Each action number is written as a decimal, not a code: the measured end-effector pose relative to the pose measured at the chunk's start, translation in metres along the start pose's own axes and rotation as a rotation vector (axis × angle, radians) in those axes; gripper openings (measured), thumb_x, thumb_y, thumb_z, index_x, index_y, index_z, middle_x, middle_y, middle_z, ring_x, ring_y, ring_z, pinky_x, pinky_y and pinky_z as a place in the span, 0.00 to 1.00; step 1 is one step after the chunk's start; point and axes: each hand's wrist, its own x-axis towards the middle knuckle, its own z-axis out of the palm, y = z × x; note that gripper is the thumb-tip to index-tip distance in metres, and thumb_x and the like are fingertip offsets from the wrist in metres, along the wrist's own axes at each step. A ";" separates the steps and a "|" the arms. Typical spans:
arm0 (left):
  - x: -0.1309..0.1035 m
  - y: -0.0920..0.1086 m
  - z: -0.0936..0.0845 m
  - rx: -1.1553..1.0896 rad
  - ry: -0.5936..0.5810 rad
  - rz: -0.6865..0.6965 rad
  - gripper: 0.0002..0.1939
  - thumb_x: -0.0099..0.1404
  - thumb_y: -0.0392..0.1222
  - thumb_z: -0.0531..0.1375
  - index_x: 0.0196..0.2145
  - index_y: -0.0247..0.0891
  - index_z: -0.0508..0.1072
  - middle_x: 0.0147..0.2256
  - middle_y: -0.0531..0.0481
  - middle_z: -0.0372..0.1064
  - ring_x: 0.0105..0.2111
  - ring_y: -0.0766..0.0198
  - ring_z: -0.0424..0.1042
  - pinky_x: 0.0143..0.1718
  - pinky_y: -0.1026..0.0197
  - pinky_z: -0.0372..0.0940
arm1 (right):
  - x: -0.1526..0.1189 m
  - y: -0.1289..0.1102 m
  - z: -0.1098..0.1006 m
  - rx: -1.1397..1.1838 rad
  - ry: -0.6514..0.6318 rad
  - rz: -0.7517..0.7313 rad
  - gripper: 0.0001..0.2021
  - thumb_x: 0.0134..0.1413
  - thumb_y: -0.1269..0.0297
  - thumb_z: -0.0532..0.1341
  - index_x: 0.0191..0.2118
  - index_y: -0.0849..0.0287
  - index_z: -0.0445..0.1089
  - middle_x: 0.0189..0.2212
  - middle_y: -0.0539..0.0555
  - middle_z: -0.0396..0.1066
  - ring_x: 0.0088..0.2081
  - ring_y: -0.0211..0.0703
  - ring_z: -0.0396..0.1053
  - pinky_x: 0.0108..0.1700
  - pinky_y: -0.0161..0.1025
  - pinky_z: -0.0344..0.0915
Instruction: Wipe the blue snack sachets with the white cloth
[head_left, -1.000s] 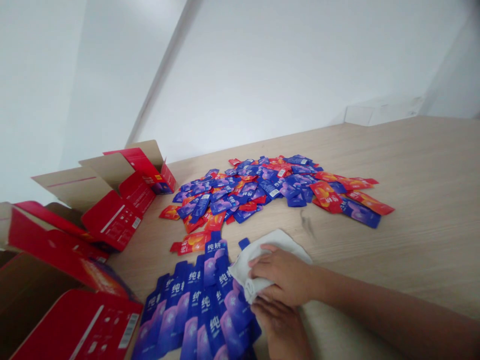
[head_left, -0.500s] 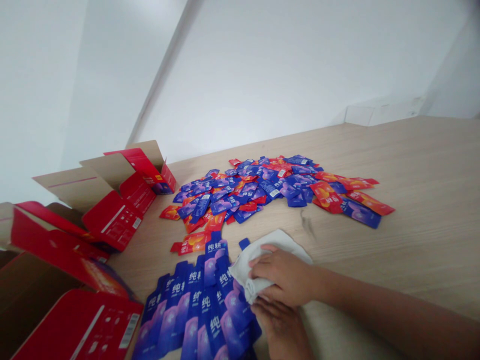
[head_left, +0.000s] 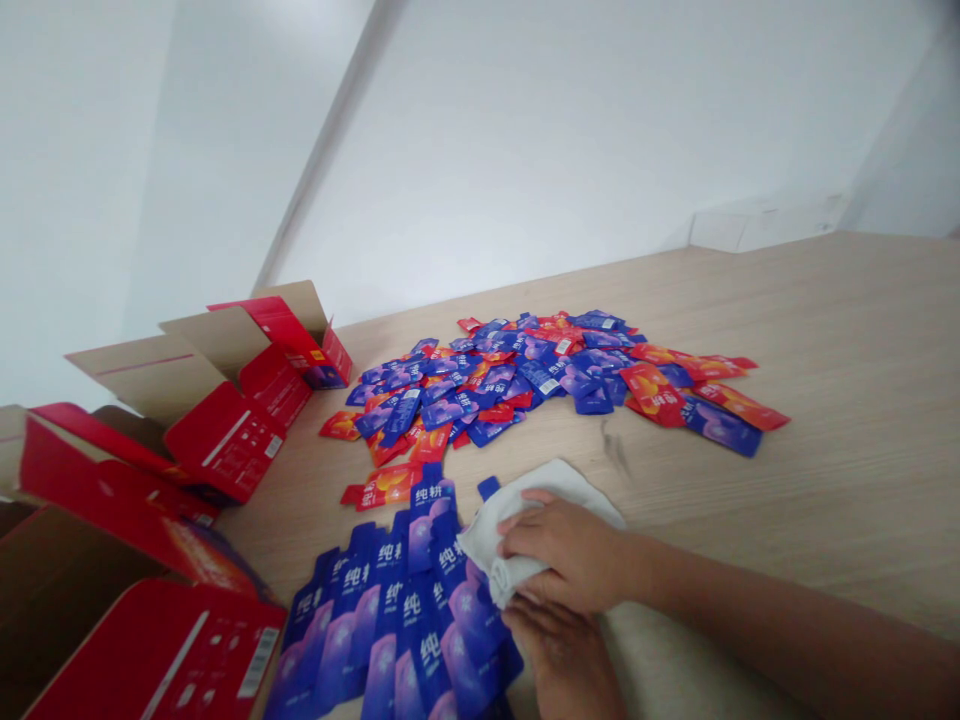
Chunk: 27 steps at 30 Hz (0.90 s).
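My right hand [head_left: 566, 550] presses on a folded white cloth [head_left: 559, 485], its fingers bent over the bunched near-left part. Just below it, my left hand [head_left: 566, 655] meets the cloth's near edge with curled fingers. Its fingertips go under the cloth and my right hand, so what they hold is hidden. From beneath the cloth's far side pokes the blue tip of a sachet [head_left: 488, 488]. Left of both hands, several blue-purple sachets [head_left: 397, 610] lie overlapping in rows, printed sides up; the cloth overlaps their right edge.
A mixed heap of blue and red-orange sachets [head_left: 487, 375] spreads across the table [head_left: 787, 520] farther back. One red-orange sachet [head_left: 386, 487] lies between heap and rows. Open red cartons [head_left: 225, 440] line the left side. A white box [head_left: 765, 222] stands by the back wall.
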 end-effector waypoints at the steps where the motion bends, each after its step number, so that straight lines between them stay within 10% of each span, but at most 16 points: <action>1: 0.000 -0.002 -0.001 -0.006 0.013 0.006 0.17 0.59 0.31 0.50 0.42 0.27 0.75 0.42 0.28 0.73 0.44 0.43 0.71 0.50 0.37 0.59 | 0.000 0.000 0.000 0.001 0.002 0.000 0.15 0.54 0.60 0.56 0.46 0.57 0.69 0.43 0.57 0.71 0.46 0.48 0.67 0.58 0.51 0.47; 27: 0.001 -0.008 -0.006 -0.024 0.051 0.007 0.17 0.58 0.29 0.51 0.41 0.25 0.75 0.40 0.27 0.73 0.42 0.43 0.72 0.49 0.38 0.61 | 0.000 -0.001 -0.002 -0.005 -0.017 0.006 0.15 0.54 0.61 0.56 0.47 0.57 0.68 0.44 0.56 0.71 0.46 0.47 0.66 0.58 0.50 0.47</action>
